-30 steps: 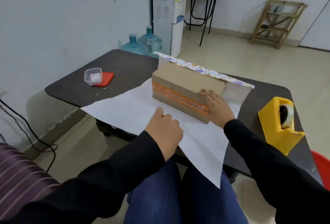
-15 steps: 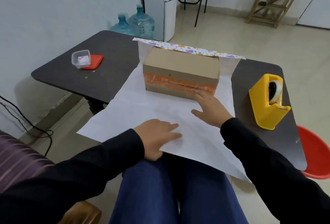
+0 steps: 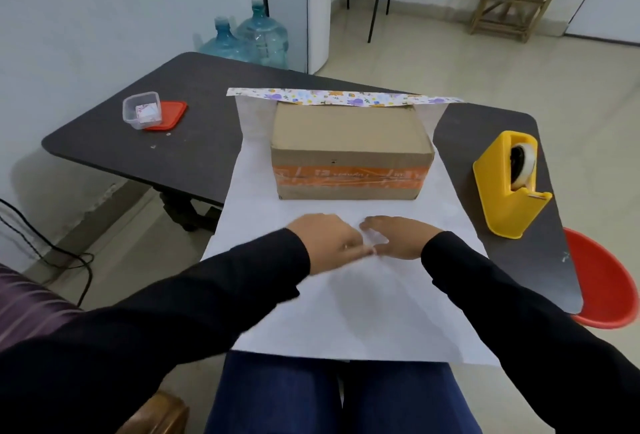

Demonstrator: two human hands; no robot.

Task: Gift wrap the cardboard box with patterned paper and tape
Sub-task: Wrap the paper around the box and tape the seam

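The brown cardboard box (image 3: 351, 153) sits on white-backed patterned paper (image 3: 363, 312) atop the dark table (image 3: 207, 115). Left hand (image 3: 327, 243) and right hand (image 3: 398, 238) rest flat, fingers extended, touching on the paper before the box.

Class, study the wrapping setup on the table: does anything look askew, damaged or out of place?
Nothing is damaged or spilled. The cardboard box sits square on the wrapping paper, whose near edge overhangs the table onto the person's lap. The small plastic container stands on its own red lid, uncovered. Tape dispenser stands upright.
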